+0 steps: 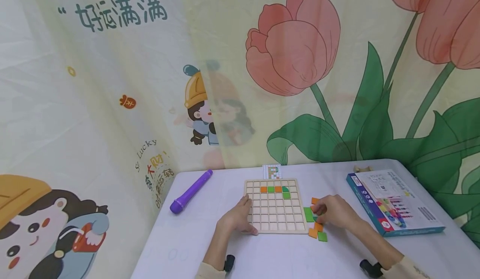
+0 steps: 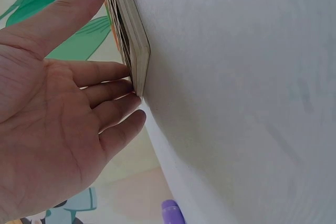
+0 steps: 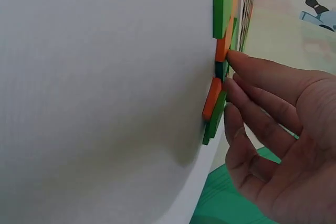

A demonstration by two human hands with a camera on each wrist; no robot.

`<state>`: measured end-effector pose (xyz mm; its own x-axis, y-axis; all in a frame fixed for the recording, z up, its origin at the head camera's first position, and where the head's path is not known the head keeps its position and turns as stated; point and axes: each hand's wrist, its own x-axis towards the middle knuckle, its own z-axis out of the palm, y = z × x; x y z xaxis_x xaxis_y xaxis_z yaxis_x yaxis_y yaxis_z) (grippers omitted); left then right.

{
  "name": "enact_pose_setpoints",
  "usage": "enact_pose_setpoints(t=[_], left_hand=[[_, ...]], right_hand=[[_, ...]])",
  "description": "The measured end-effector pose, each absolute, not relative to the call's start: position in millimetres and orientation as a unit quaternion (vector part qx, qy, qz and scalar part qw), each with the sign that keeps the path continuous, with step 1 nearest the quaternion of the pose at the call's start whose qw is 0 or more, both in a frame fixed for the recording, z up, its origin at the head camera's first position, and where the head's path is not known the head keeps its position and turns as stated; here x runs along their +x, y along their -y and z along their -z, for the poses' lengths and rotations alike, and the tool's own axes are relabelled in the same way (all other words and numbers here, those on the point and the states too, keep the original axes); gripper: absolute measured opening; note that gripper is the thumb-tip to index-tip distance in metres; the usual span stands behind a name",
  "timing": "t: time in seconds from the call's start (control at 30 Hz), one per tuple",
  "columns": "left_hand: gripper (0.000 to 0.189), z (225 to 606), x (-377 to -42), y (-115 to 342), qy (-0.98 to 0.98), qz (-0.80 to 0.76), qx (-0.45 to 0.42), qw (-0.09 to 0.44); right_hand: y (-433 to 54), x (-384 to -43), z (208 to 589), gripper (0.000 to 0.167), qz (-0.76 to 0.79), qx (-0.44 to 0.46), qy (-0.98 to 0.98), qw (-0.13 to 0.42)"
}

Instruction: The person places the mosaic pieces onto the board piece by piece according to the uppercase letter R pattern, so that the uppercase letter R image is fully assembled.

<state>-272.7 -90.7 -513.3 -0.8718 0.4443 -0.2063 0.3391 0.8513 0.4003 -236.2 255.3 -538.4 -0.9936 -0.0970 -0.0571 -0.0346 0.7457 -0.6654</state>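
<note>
A wooden grid board [image 1: 275,214] lies on the table with orange and green tiles [image 1: 271,189] in one of its upper rows and a green tile [image 1: 286,195] below the row's right end. My left hand [image 1: 237,215] rests along the board's left side; in the left wrist view its straight fingers [image 2: 113,106] touch the board's edge [image 2: 139,59]. Right of the board, my right hand [image 1: 335,213] reaches into loose orange and green tiles [image 1: 313,232]. In the right wrist view its thumb and slightly bent fingers stand apart at a dark green tile [image 3: 219,70], beside an orange tile [image 3: 211,99].
A small pattern card [image 1: 272,172] lies behind the board. A purple stick-shaped thing [image 1: 191,192] is on the left of the table, and a flat blue-edged box [image 1: 393,204] on the right. A printed curtain [image 1: 225,62] hangs behind the table.
</note>
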Motion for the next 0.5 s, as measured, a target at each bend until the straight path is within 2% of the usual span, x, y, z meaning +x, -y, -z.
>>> enact_pose_setpoints(t=[0.5], left_hand=[[0.112,514.5,-273.0,91.0,-0.951,-0.173,0.206,0.151]], right_hand=[[-249.7,-237.6,536.3,0.029,0.369,-0.045,-0.928,0.035]])
